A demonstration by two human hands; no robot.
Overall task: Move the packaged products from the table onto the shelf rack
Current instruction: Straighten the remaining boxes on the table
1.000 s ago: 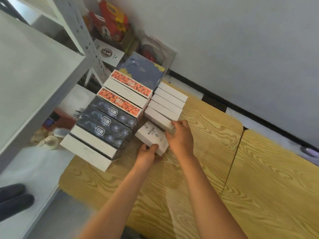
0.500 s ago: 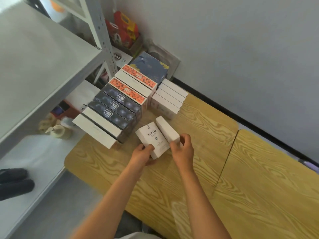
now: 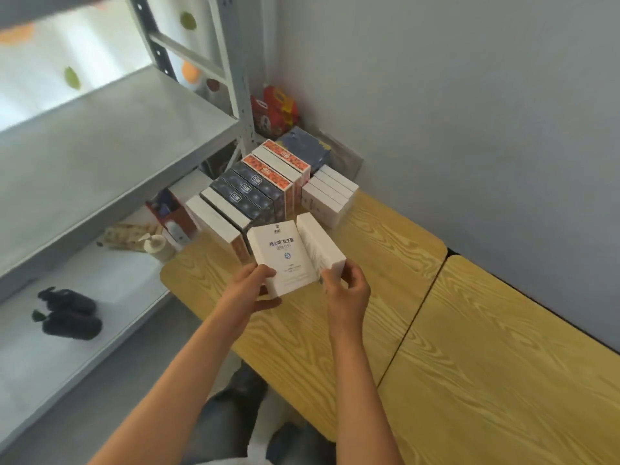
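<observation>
The shelf rack (image 3: 110, 156) stands to the left with its grey shelf bare, while the left hand (image 3: 250, 290) pinches the near corner of a printed white box (image 3: 281, 256) lifted above the table (image 3: 369, 297). Beside it, the right hand (image 3: 347, 290) grips a plain white box (image 3: 320, 246) by its near end. With such small corner grips, either box could twist and drop on the swing left, or clip the row of boxes (image 3: 255, 193) standing on the table.
</observation>
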